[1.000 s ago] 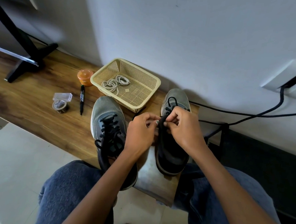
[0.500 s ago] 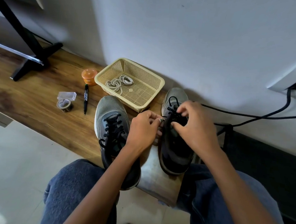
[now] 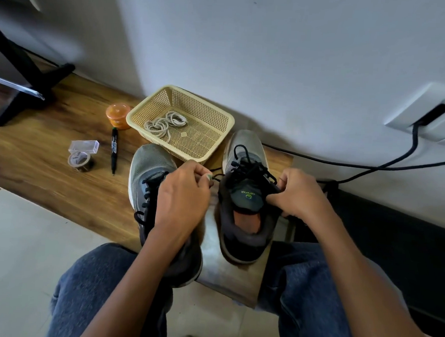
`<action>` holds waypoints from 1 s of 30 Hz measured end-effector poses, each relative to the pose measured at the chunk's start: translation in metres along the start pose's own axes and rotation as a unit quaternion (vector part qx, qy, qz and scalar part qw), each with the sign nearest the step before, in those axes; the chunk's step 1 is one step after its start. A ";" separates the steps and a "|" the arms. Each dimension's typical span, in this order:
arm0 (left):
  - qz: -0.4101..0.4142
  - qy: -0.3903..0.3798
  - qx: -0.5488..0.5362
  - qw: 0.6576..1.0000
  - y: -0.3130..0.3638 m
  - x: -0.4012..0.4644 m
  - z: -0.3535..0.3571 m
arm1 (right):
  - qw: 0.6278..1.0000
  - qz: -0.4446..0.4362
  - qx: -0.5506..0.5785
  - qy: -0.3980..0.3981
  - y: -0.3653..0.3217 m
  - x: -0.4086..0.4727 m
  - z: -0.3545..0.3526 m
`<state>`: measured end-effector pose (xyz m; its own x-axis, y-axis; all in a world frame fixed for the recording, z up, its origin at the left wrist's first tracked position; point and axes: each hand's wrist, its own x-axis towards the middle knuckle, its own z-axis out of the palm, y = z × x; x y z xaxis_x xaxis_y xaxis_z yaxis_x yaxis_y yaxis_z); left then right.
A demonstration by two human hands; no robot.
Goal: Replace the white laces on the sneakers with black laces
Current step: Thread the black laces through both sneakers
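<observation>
Two grey sneakers stand side by side on a wooden bench (image 3: 47,157), toes toward the wall. The left sneaker (image 3: 148,164) is threaded with a black lace and partly covered by my left hand (image 3: 183,197). The right sneaker (image 3: 245,195) also carries a black lace (image 3: 250,167). My left hand pinches one end of that lace to the shoe's left. My right hand (image 3: 298,193) grips the other end at the shoe's right side. The white laces (image 3: 164,124) lie coiled in a beige mesh basket (image 3: 214,118) behind the shoes.
On the bench left of the shoes lie a black marker (image 3: 114,150), an orange lidded jar (image 3: 118,115) and a tape roll with a clear box (image 3: 81,154). A black stand foot (image 3: 25,96) is far left. Black cables (image 3: 372,165) run from a wall socket.
My hands have moved apart from the middle of the right sneaker to either side of it, drawing the black lace ends outward and uncovering the tongue.
</observation>
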<state>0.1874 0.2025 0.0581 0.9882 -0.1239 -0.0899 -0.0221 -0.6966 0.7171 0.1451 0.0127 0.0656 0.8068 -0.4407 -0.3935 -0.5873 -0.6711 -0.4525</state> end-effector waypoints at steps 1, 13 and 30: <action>-0.002 0.008 -0.001 1.000 0.001 0.000 -0.002 | 1.000 0.008 0.001 -0.003 0.000 0.001 0.000; 0.027 0.222 -0.056 0.973 -0.003 0.001 -0.027 | 0.999 0.034 0.005 -0.035 -0.004 0.003 0.000; 0.125 0.122 0.103 0.979 -0.001 0.011 0.000 | 0.997 -0.069 -0.034 0.023 -0.003 0.002 0.008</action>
<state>0.1982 0.2019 0.0565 0.9541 -0.1540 0.2570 -0.2736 -0.7974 0.5379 0.1476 0.0182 0.0600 0.8822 -0.3682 -0.2936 -0.4669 -0.7648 -0.4439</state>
